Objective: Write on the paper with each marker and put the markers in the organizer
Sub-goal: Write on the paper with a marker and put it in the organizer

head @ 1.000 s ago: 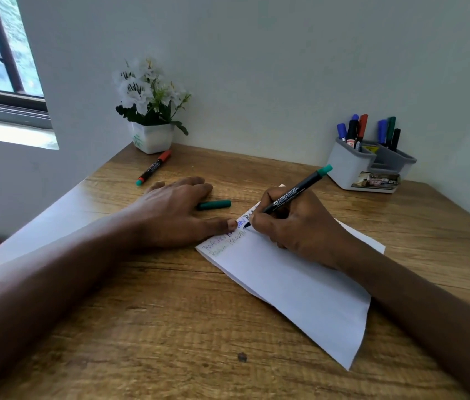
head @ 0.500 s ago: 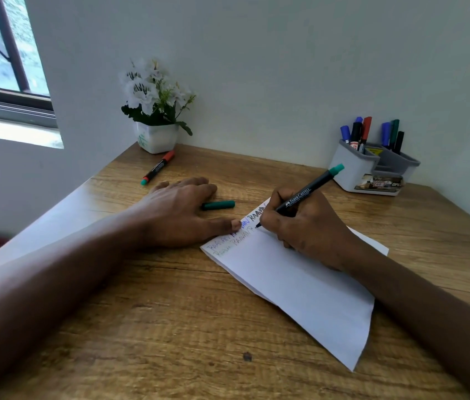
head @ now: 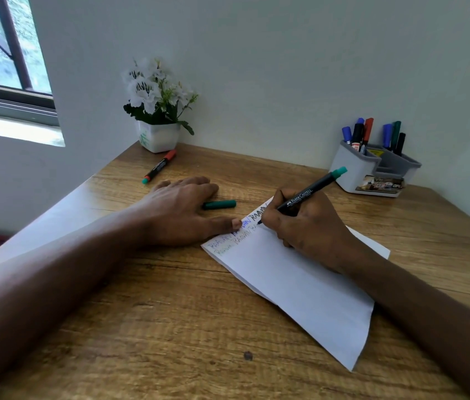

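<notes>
A folded white paper (head: 300,287) lies on the wooden desk (head: 170,327), with coloured words in two lines along its top edge. My right hand (head: 309,226) grips a black marker (head: 306,194) with a green end, its tip on the paper's second line. My left hand (head: 182,212) lies flat on the desk, its thumb pressing the paper's top-left corner. A green cap (head: 219,204) lies just beyond my left fingers. A black marker with a red cap (head: 159,166) lies near the flower pot. The grey organizer (head: 372,171) at the back right holds several markers.
A white pot of white flowers (head: 158,116) stands at the desk's back-left corner against the wall. A window (head: 3,59) is at the far left. The desk's left edge runs diagonally under my left forearm.
My right hand has moved the marker a little along the paper's second line, adding letters. My left hand stays in place on the paper's corner.
</notes>
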The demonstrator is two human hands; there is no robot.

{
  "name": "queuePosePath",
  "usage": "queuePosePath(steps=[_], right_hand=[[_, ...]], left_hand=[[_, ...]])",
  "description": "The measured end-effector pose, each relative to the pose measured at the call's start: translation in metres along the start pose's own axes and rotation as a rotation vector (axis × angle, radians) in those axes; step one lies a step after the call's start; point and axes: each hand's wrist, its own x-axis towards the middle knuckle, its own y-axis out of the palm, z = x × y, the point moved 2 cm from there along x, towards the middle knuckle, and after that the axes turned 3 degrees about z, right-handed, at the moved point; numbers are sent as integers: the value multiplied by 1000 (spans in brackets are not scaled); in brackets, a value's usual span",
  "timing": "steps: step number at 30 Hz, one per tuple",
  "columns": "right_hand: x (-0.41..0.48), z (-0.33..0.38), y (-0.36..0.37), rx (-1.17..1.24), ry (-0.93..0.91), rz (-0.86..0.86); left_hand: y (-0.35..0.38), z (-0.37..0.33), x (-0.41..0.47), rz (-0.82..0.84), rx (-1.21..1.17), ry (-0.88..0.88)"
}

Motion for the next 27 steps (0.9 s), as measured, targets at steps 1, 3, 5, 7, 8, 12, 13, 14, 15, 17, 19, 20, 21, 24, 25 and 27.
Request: queuePosePath(steps=[1, 3, 5, 7, 8, 12, 13, 14, 15, 17, 19, 20, 21, 24, 25, 27], right_hand=[[0, -1, 0, 14, 5, -22], [1, -1, 0, 6, 4, -34], [1, -1, 0, -49, -13, -20], [1, -1, 0, -67, -17, 0], [1, -1, 0, -60, -13, 7], [0, 0, -1, -21, 9, 3], [0, -1, -1, -2, 15, 5], [0, -1, -1, 18, 22, 11], [-1, 0, -1, 30, 28, 17], [-1, 0, 0, 29, 32, 12], [0, 0, 0, 54, 33, -20], [0, -1, -1, 75, 34, -35], [-1, -1, -1, 82, 32, -39], [-1, 1, 0, 30, 17, -15], [-1, 1, 0, 18, 16, -9], [-1, 1, -1, 17, 17, -8]], left_hand=[[-1, -1, 0, 7, -2, -1], [-1, -1, 0, 9, -6, -2], [-1, 0, 0, 1, -3, 0], [0, 1, 1, -5, 2, 2], [0, 1, 1, -4, 2, 1], [0, 0, 1, 8, -3, -6], [0, 0, 1, 8, -8, -4], [0, -1, 0, 5, -11, -2], [0, 0, -1, 4, -13, -2], [-1, 0, -2, 10, -15, -3], [-1, 0, -2, 14, -15, -3], [-1, -1, -1, 15, -17, -2], [-1, 0, -1, 15, -18, 0], [-1, 0, -1, 21, -13, 0], [-1, 0, -1, 22, -12, -1], [-1, 0, -1, 18, -12, -2]])
